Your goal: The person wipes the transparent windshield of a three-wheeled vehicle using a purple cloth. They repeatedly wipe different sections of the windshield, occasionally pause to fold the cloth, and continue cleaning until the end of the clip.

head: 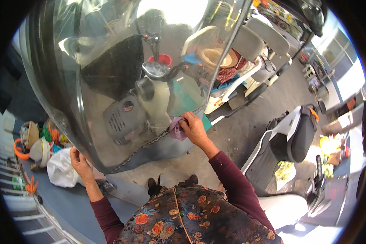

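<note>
My right hand (195, 129) grips a crumpled purple cloth (177, 128) against the lower edge of a clear plastic cover (94, 122), beside its dark zipper-like seam. At the cover's left edge is my left hand (79, 163), its fingers bent; whether they pinch the edge is not plain. Through the plastic show a scooter's round mirror (155, 69), a handlebar, a red bowl (161, 59) and a grey vented panel (126, 120).
A white sack (61, 167) and piled odds and ends lie at the left. White-framed seats (247, 42) holding a straw hat (218, 57) stand behind the cover. On the right is a scooter with a black seat (302, 137). White railings run along the lower left.
</note>
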The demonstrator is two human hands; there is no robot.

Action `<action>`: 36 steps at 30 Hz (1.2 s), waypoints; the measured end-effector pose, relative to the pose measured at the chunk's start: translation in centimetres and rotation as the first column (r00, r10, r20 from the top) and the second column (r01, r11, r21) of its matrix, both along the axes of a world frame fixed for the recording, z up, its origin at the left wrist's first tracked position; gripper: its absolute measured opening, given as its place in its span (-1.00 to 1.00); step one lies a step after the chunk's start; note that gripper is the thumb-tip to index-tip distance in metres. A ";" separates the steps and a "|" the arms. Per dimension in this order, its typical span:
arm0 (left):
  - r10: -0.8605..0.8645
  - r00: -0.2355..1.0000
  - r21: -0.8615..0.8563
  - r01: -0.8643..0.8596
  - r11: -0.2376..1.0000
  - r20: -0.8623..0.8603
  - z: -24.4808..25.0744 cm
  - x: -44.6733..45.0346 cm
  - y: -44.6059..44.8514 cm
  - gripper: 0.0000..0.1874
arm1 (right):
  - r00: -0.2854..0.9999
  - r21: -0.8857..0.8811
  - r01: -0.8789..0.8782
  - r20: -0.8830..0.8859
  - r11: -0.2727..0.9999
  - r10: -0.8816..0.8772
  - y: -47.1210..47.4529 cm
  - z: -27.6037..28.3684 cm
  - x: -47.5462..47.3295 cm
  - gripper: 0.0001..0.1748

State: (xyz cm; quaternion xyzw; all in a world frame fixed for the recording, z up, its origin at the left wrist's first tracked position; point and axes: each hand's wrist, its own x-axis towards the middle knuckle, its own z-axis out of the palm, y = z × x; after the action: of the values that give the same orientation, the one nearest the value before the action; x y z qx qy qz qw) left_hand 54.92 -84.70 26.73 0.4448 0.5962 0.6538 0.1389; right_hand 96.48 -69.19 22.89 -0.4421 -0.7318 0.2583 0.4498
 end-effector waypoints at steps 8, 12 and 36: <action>0.312 0.935 -0.063 -0.326 0.943 -0.169 0.0 7.8 -4.2 -0.65 | 0.830 -0.276 -0.211 -0.558 0.938 0.023 -1.3 0.4 7.6 -0.83; 0.338 0.938 -0.087 -0.344 0.935 -0.075 -0.4 7.6 -4.6 -0.61 | 0.489 -0.252 -0.233 -0.865 0.939 -0.111 -1.2 2.7 11.9 -0.82; 0.434 0.858 -0.071 -0.468 0.881 -0.273 -2.7 27.5 -3.5 -0.54 | 0.845 0.196 -0.535 0.149 0.822 0.514 4.4 4.7 3.5 -0.86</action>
State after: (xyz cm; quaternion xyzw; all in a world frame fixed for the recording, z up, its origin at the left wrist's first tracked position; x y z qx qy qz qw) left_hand 82.38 -88.19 24.04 0.3607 0.7393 0.5650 -0.0645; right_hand 99.95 -64.78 27.63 -0.1796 -0.8694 0.2653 0.3762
